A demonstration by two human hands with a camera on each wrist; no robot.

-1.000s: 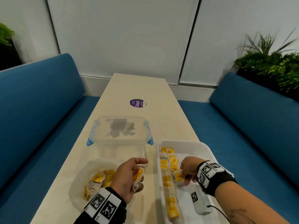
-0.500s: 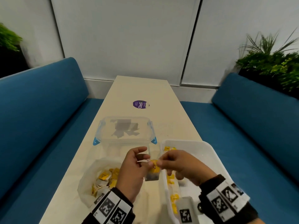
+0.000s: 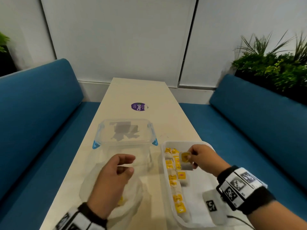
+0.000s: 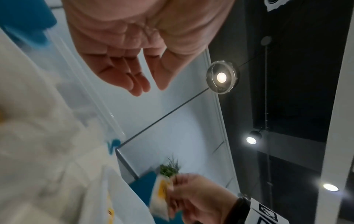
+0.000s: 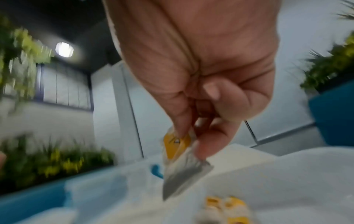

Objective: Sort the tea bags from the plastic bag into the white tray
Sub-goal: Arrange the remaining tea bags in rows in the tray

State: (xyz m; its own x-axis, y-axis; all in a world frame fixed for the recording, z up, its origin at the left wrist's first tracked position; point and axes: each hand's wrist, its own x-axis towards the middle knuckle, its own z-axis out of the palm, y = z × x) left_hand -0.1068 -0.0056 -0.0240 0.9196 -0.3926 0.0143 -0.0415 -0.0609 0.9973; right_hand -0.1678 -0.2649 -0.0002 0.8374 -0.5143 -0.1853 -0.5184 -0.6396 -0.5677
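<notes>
Blue sofas sit on both sides of a long pale worktop [image 3: 136, 93], with a white wall behind and green plants in the corners. Half a second ago both hands met in the middle over one tea bag. Now the right hand [image 3: 204, 158] has it alone and has carried it over the white tray [image 3: 187, 143]. So the pass is done, and I think the next step is to lay this tea bag [image 3: 185, 161] down with the others. The right grip is closed in a pinch, thumb and fingers on the top part of the bag by its yellow tag. The bag hangs with its long side up and down, tag at the top, grey end pointing down at the tray. It is just above the rows of tea bags [image 3: 172, 173] already lying along the tray's left side. The left hand [image 3: 114, 178] has let go. Its grip is loosely open and holds nothing, and it hovers over the plastic bag [image 3: 134, 195], where at least one more yellow tag shows. A clear box [image 3: 124, 135] sits behind.
</notes>
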